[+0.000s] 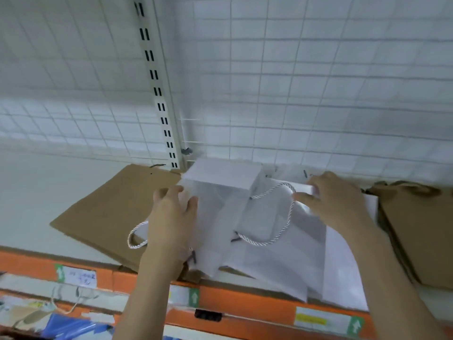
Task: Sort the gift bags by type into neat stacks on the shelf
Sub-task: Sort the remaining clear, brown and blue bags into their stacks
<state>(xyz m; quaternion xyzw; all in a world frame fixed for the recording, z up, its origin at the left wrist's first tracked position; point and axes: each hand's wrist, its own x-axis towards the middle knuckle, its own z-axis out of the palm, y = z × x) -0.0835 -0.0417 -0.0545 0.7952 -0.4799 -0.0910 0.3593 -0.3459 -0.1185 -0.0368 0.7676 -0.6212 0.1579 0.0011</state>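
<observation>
The left hand (171, 217) and right hand (335, 200) are gripping the far corners of the translucent white bags (257, 229) and squaring them into a stack. Next, I judge, they are needing alignment between the left kraft bag (103, 212) and the right kraft stack (416, 236).

The whole view is softly blurred, most strongly across the wire grid (318, 82) behind the shelf. The left hand (171, 217) covers part of a translucent white gift bag (220, 204); its fingertips are hidden behind the bag's edge. How many white bags lie layered under the right hand (335, 200) cannot be told. A brown paper bag (416, 229) is cut off by the right edge. Writing on the price labels (81, 277) is unreadable.
</observation>
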